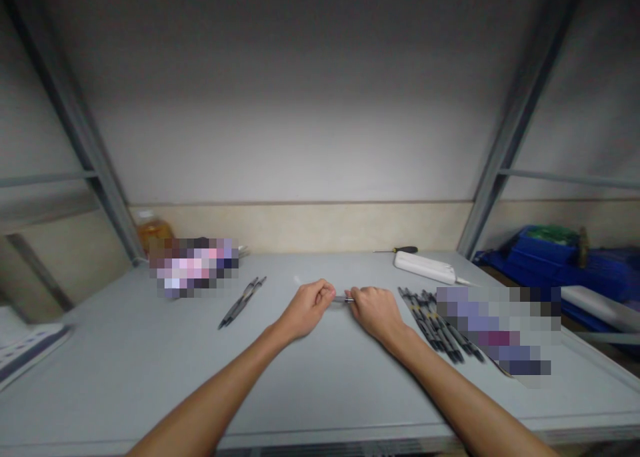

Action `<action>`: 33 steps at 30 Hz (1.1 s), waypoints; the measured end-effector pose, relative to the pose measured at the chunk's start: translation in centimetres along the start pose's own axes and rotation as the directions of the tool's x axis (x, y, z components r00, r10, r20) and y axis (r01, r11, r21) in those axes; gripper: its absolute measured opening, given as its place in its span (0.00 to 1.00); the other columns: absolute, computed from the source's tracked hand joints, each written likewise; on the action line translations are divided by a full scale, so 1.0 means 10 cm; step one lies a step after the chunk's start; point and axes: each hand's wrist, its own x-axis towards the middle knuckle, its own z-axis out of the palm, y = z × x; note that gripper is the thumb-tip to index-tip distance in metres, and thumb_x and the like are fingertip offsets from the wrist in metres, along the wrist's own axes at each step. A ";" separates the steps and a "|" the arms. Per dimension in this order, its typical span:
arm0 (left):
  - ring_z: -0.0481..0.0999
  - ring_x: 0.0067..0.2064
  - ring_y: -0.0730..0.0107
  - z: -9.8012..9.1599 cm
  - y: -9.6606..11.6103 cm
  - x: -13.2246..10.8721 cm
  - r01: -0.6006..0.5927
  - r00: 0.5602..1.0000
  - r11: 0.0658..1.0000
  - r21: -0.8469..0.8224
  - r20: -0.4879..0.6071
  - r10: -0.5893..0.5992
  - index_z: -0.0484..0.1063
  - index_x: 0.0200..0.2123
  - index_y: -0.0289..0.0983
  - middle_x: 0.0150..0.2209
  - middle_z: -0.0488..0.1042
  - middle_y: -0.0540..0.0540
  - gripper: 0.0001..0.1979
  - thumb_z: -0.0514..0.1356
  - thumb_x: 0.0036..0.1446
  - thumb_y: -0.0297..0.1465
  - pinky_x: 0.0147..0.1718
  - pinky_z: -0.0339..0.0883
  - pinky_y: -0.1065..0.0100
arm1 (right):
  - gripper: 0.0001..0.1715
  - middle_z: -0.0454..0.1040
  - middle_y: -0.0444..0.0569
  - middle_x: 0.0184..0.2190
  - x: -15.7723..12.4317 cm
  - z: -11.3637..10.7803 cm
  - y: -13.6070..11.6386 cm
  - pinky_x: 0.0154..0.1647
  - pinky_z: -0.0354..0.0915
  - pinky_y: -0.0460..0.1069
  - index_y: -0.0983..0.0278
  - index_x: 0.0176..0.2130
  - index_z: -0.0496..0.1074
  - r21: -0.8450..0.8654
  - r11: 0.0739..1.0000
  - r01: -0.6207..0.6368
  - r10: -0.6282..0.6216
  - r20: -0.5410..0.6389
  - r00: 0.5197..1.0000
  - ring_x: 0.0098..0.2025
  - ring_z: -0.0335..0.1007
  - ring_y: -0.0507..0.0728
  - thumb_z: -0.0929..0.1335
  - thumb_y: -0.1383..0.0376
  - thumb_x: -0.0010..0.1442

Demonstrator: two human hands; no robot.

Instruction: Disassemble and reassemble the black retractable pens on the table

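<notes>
Both of my hands meet at the middle of a grey table (pixel 150 364). My left hand (pixel 307 307) and my right hand (pixel 375 310) are closed, each gripping one end of a thin pen (pixel 343 300) held between them just above the table. Only a short grey piece of the pen shows between my fingers. A row of several dark pens (pixel 437 324) lies just right of my right hand. Two or three dark pens (pixel 243 302) lie together to the left of my left hand.
A white cartridge-like tool (pixel 425 267) and a screwdriver (pixel 400 250) lie at the back right. Blurred-out patches cover items at the back left and at the right. An amber bottle (pixel 154 230) stands at the back left. Blue crates (pixel 550 257) sit beyond the table's right edge.
</notes>
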 end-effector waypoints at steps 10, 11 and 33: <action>0.65 0.27 0.74 -0.08 -0.08 0.03 0.090 0.988 0.969 -0.230 -0.105 -0.116 0.69 0.31 0.33 0.24 0.68 0.50 0.09 0.57 0.49 0.33 0.29 0.58 0.73 | 0.18 0.71 0.52 0.31 -0.02 0.02 0.00 0.35 0.51 0.49 0.65 0.35 0.66 0.057 0.990 0.131 -0.120 -0.173 0.978 0.35 0.65 0.57 0.56 0.57 0.62; 0.65 0.27 0.74 -0.08 -0.11 0.04 0.101 0.986 0.960 -0.263 -0.100 -0.131 0.69 0.30 0.33 0.24 0.68 0.50 0.09 0.58 0.49 0.34 0.29 0.58 0.73 | 0.17 0.70 0.52 0.31 -0.02 0.03 0.00 0.35 0.50 0.49 0.65 0.35 0.66 0.055 0.987 0.153 -0.140 -0.187 0.972 0.35 0.64 0.56 0.55 0.58 0.63; 0.61 0.22 0.73 -0.14 -0.26 0.09 0.215 0.959 0.960 -0.179 -0.148 -0.242 0.58 0.18 0.37 0.16 0.59 0.54 0.20 0.49 0.53 0.45 0.24 0.53 0.72 | 0.15 0.71 0.46 0.23 0.04 0.08 0.27 0.27 0.56 0.45 0.65 0.31 0.71 0.690 0.715 0.112 0.003 -0.163 0.987 0.25 0.63 0.52 0.61 0.58 0.57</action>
